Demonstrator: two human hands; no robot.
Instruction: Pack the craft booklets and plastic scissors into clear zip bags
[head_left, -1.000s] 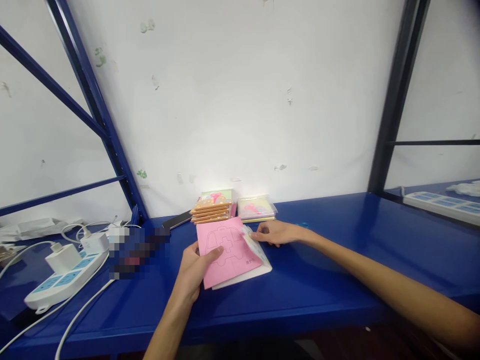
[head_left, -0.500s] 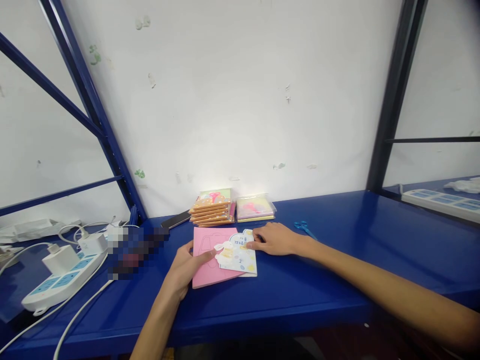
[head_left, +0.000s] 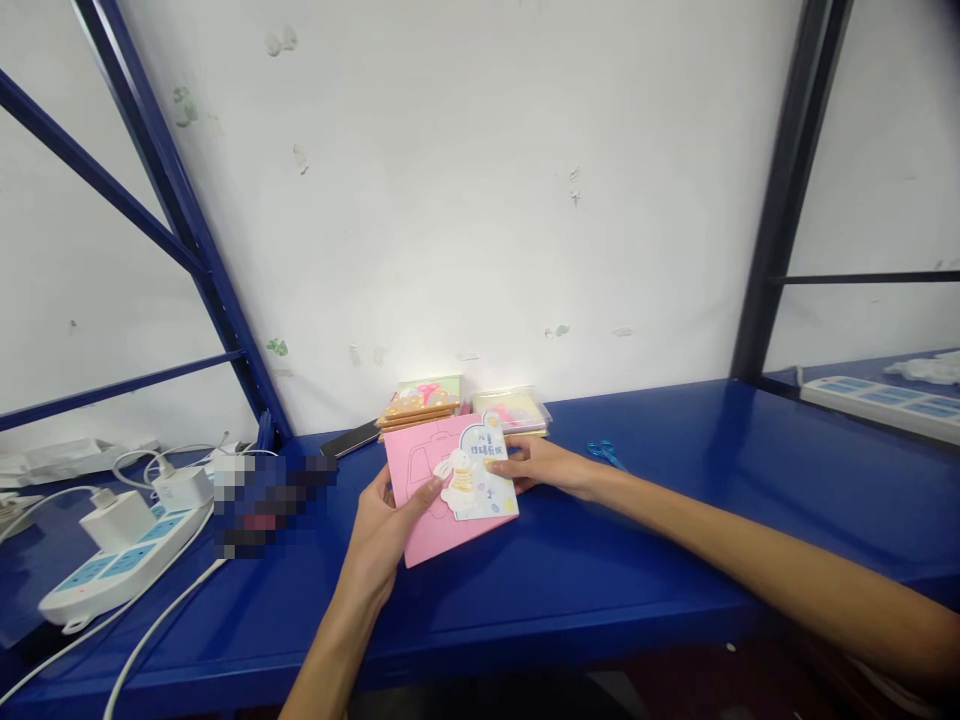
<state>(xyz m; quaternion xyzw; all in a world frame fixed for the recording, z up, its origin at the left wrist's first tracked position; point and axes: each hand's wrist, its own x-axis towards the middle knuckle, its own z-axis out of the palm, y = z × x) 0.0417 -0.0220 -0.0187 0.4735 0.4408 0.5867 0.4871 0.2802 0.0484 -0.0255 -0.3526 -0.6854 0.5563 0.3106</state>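
Observation:
A pink sheet or booklet (head_left: pixel 431 535) with a printed outline is tilted up above the blue table. Over its right part lies a white card (head_left: pixel 487 492) with a rabbit shape, blue writing and yellow dots. My left hand (head_left: pixel 391 515) grips the left side, its thumb on the rabbit and its fingers behind the pink booklet. At the right edge my right hand (head_left: pixel 531 465) pinches the card, thumb in front; its other fingers are partly hidden behind.
Behind stand a stack of orange-edged packets (head_left: pixel 424 398) and a second stack in clear wrap (head_left: pixel 514 408). A dark phone (head_left: pixel 351 440), blue scissors (head_left: pixel 606 453), and a power strip (head_left: pixel 127 565) with cables lie on the blue table (head_left: pixel 675 520).
The pink booklet and card have been lifted and tilted up, now covering part of the stacks behind. My right hand has shifted slightly, with fingers now behind the edge.

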